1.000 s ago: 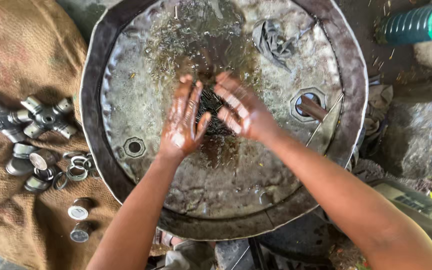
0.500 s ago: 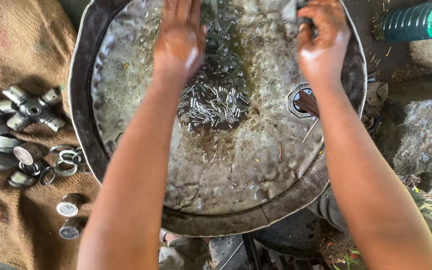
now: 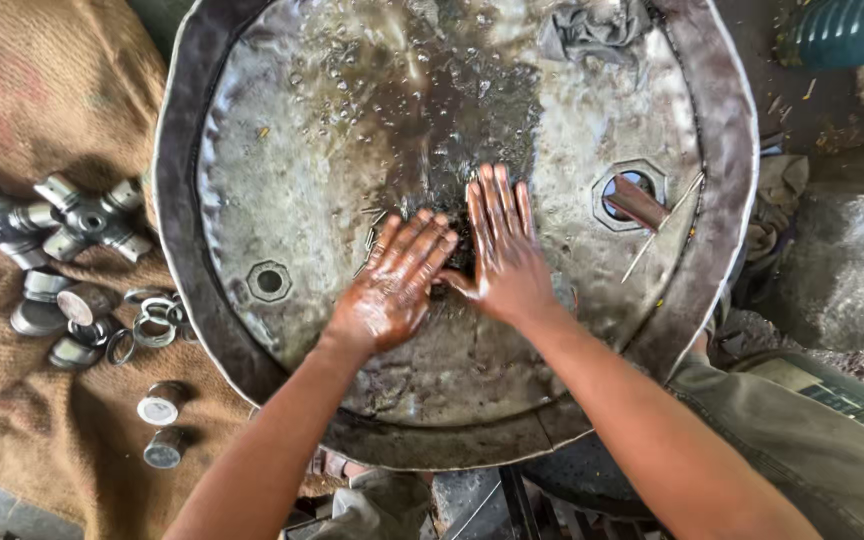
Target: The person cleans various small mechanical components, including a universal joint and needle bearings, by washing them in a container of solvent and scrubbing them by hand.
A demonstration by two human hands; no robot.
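— Where are the needle rollers [image 3: 370, 238] against your fingers?

— Mostly under them. Both your hands lie flat, palms down, at the middle of the frame on the wet drum top [image 3: 282, 160], and the heap is covered. Only a few thin steel pins show, just left of your left hand [image 3: 392, 290], touching its fingertips.

— And your fingers themselves?

— Spread and straight on both hands, gripping nothing. Your right hand [image 3: 502, 260] points up the frame, fingers together; your left angles toward the upper right, its fingertips meeting the right hand's thumb side.

— How much room around you?

— Bare oily metal above and left of your hands, up to the raised rim. A hexagonal bung hole [image 3: 269, 281] sits left of your left wrist; a larger opening [image 3: 632, 195] with a rusty rod in it lies right of your right hand. A grey rag [image 3: 592, 30] rests at the upper edge.

— Beyond the drum?

— At the left of the frame, on brown sacking [image 3: 42, 90], lie two cross-shaped joint pieces [image 3: 47, 220], bearing cups [image 3: 67, 315] and rings. Your forearms enter from the lower edge, converging.
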